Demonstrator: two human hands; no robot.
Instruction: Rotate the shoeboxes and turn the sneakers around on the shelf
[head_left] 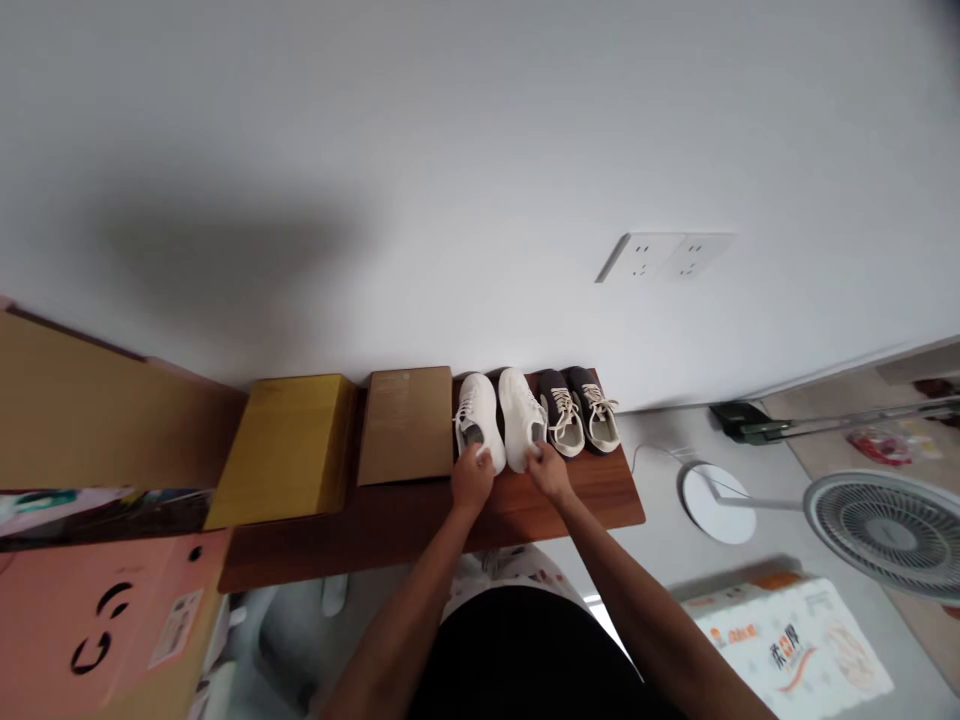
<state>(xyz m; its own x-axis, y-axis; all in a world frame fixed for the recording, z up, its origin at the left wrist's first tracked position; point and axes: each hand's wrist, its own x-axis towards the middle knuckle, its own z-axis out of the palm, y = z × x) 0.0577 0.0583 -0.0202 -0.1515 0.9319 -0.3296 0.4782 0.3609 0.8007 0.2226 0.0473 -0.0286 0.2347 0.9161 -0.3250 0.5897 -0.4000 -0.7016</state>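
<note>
The left hand [472, 480] curls its fingers [481, 458] at the toe of one white sneaker [478, 420], the right hand [549, 474] at a second white sneaker [521, 418], grip unclear, both on the worktop [577, 510] between a cardboard box [405, 425] and dark sneakers [581, 412]

Home interior; wall socket [664, 257], pedestal fan [889, 535]

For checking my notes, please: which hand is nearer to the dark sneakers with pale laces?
Right. The right hand is on the end of a white sneaker, just beside the dark sneakers. The left hand is farther away, on the other white sneaker.
</note>
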